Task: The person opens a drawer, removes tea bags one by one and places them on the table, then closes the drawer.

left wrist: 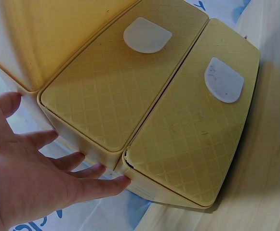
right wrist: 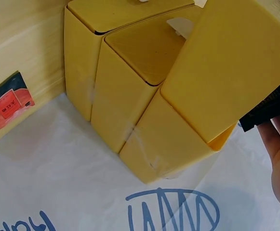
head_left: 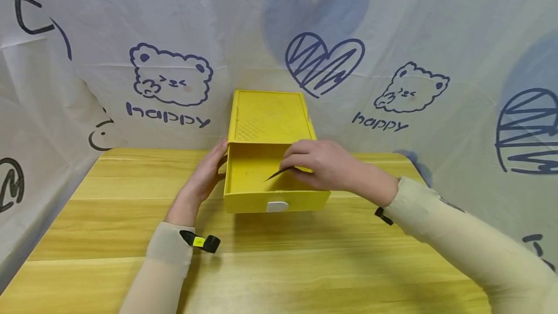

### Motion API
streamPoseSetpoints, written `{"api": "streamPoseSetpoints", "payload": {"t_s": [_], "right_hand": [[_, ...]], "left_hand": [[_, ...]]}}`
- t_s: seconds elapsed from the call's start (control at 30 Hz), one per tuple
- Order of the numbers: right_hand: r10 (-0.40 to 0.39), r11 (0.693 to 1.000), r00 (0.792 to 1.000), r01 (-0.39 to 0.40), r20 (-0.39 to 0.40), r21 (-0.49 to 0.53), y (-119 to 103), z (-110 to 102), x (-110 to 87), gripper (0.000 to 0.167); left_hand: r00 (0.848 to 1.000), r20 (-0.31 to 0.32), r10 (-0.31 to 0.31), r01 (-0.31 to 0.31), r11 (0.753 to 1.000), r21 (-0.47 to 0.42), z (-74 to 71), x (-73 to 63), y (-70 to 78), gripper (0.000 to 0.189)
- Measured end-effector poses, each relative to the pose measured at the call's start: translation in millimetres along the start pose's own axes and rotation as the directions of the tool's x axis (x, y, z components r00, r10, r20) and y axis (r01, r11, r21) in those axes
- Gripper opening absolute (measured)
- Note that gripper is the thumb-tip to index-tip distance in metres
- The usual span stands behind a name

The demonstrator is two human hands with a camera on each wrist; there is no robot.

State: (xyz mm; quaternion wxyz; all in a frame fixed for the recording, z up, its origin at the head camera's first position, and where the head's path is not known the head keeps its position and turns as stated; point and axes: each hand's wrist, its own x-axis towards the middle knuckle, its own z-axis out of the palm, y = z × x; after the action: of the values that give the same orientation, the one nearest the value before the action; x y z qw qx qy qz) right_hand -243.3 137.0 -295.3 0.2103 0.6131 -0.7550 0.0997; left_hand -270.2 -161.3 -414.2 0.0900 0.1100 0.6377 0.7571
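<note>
A yellow drawer unit [head_left: 272, 115] stands at the back of the table with its top drawer [head_left: 253, 203] pulled out. My right hand [head_left: 320, 164] pinches a thin, dark flat packet [head_left: 281, 172] over that drawer; in the right wrist view the packet [right wrist: 265, 108] looks black with faint print. Fingers spread, my left hand [head_left: 205, 171] touches the unit's left side, as the left wrist view shows. Below the pulled-out drawer, the middle drawer [left wrist: 111, 82] and bottom drawer [left wrist: 193, 120] are closed, each with a white handle. The drawer's far inside is hidden.
A dark packet with a red-orange design [right wrist: 9, 103] lies on the wooden table [head_left: 279, 265] beside the unit. Behind the table hangs a white cloth [head_left: 253, 23] printed with bears and hearts, close to the unit's back.
</note>
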Motion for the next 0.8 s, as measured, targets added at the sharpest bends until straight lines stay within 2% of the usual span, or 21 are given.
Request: {"api": "streamPoseSetpoints", "payload": {"t_s": [0.43, 0.8], "right_hand": [[-0.058, 0.998, 0.985, 0.062, -0.163, 0.02, -0.8, 0.1, -10.1, 0.029], [-0.036, 0.998, 0.968, 0.048, -0.247, 0.043, -1.1, -0.4, -25.0, 0.032]], "left_hand": [[1.0, 0.009, 0.008, -0.008, 1.0, 0.007, 0.4, 0.7, -0.2, 0.06], [1.0, 0.007, 0.003, -0.004, 1.0, 0.016, -0.2, 0.5, -0.2, 0.061]]}}
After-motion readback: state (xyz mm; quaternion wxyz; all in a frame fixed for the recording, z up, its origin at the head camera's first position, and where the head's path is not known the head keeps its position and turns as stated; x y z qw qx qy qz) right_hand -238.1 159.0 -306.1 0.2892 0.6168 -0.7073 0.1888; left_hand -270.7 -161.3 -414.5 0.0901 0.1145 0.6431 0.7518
